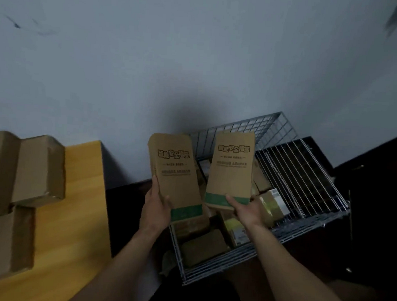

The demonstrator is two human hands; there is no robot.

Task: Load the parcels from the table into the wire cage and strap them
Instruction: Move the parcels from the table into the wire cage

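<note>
My left hand (pixel 156 205) grips the lower edge of a flat brown kraft parcel (pixel 174 172) with dark print and a green band. My right hand (pixel 247 210) holds a second, matching parcel (pixel 232 168) by its bottom. Both parcels stand upright, side by side, above the wire cage (pixel 304 222). Inside the cage lie several cardboard parcels, among them a brown box (pixel 202 248) near the front and a taped box (pixel 272 202) on the right.
A yellow wooden table (pixel 74 213) is on the left, carrying stacked brown cardboard boxes (pixel 23 175). A pale wall runs behind. Dark furniture (pixel 378 205) stands right of the cage. The floor between table and cage is dark.
</note>
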